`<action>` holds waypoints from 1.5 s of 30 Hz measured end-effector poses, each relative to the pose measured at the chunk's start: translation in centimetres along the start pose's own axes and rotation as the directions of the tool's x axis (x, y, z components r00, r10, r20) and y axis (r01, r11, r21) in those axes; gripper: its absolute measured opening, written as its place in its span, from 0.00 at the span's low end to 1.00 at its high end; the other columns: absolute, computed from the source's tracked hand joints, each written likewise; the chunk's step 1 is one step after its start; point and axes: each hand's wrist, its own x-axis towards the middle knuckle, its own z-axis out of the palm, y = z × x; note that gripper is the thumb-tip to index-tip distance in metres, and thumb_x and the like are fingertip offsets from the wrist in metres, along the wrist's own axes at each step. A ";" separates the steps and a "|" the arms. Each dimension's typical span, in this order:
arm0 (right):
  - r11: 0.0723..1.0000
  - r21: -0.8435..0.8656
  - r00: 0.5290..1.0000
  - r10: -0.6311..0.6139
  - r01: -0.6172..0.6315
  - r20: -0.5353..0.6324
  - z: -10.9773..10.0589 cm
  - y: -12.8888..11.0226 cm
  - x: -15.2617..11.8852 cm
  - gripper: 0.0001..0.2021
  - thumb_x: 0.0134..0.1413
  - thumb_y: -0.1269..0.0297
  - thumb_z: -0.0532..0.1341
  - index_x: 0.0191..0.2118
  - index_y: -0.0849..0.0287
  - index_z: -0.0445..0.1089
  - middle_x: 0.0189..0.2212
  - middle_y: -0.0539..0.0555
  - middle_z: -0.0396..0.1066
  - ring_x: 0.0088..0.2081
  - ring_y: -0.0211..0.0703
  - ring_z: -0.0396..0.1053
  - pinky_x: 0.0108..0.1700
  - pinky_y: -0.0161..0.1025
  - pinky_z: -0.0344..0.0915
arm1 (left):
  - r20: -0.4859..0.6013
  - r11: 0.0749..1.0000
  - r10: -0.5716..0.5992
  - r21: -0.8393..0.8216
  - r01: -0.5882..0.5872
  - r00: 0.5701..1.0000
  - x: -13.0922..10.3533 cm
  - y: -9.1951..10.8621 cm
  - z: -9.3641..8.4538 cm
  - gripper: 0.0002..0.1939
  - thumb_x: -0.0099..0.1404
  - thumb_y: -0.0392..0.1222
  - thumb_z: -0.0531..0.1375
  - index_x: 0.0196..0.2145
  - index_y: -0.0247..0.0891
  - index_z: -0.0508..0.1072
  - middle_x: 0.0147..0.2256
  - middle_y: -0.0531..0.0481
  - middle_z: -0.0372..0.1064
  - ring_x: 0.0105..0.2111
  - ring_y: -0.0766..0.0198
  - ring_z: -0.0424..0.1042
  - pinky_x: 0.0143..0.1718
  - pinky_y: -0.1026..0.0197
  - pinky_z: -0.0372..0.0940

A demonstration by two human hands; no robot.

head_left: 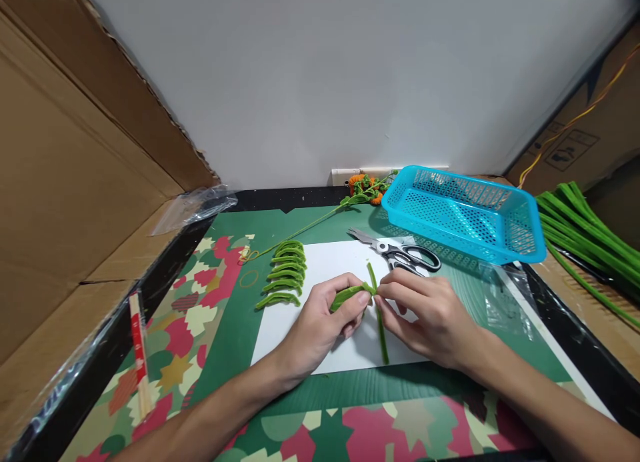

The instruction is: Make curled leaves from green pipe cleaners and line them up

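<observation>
My left hand (333, 319) is closed on a green fuzzy leaf-shaped piece (344, 297), pinching its right end. Right beside it, my right hand (430, 312) pinches around the same end, where a straight green fuzzy stem (383, 335) crosses; which piece its fingertips grip is partly hidden. Both hands are over a white sheet (320, 355). To their left, several curved green leaf pieces (285, 269) lie in a column, partly on the sheet. Black-handled scissors (395, 250) rest behind my right hand.
A blue plastic basket (463, 212) stands at the back right, near a bundle of green stems (590, 229). An orange flower (367, 187) with a long stem lies at the back. Chopsticks in a red wrapper (140, 355) lie left. Cardboard (65, 149) borders the left side.
</observation>
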 end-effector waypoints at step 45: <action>0.995 0.010 0.995 -0.098 0.098 -0.033 0.0 0.9 -0.7 0.10 0.70 0.79 0.56 0.47 0.61 0.72 0.32 0.52 0.75 0.27 0.37 0.69 0.28 0.36 0.58 | 0.091 0.999 0.019 0.031 -0.022 0.996 -0.4 0.5 -0.3 0.15 0.77 0.51 0.60 0.36 0.39 0.69 0.24 0.58 0.60 0.24 0.69 0.56 0.26 0.63 0.50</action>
